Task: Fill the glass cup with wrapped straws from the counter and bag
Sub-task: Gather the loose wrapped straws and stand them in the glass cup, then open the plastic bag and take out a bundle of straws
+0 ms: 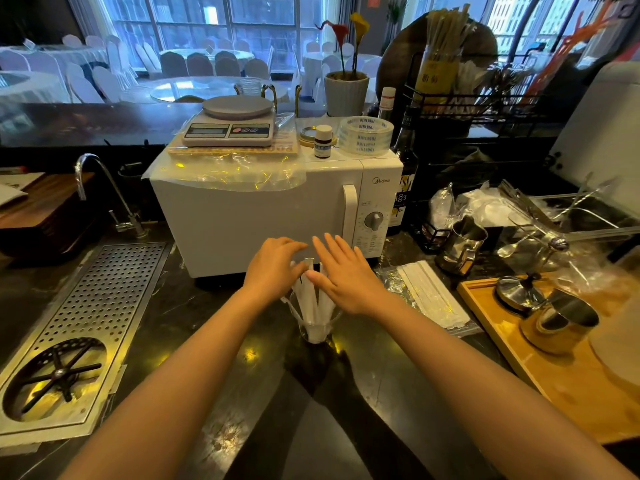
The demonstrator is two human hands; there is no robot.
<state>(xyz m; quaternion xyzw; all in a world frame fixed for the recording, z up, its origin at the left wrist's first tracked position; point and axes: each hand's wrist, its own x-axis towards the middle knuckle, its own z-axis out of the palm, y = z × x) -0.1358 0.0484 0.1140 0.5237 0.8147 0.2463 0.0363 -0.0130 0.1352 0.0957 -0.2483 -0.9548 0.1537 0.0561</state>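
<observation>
A clear glass cup [316, 330] stands on the dark counter in front of the microwave. Several white wrapped straws [309, 296] stand upright in it, leaning apart. My left hand [273, 270] rests against the tops of the straws from the left, fingers curled over them. My right hand [346, 276] is on their right side with fingers spread flat, its thumb touching the straws. To the right lies a clear plastic bag [394, 283] with a stack of wrapped straws [431, 294] on it.
A white microwave [263, 216] stands just behind the cup. A perforated metal drain tray [86, 320] and faucet [104, 188] are at the left. At the right are a wooden tray [519, 355] with metal cups and a steel pitcher [462, 245].
</observation>
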